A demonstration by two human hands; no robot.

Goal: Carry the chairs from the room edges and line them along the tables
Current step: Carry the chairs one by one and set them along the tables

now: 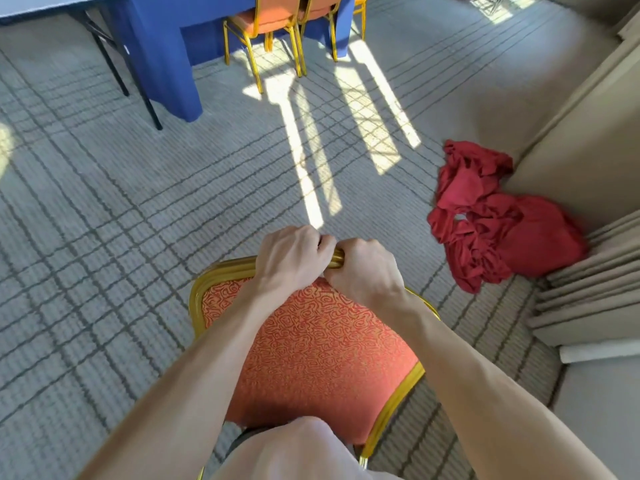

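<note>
Hands side by side: left hand point(291, 252) and right hand point(363, 268) grip the chair point(311, 341) top rail, knuckles up.

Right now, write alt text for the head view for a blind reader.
The left hand and right hand grip the gold top rail of an orange chair. Ahead, matching chairs stand at a blue-draped table; red cloth lies crumpled on the carpet.
</note>
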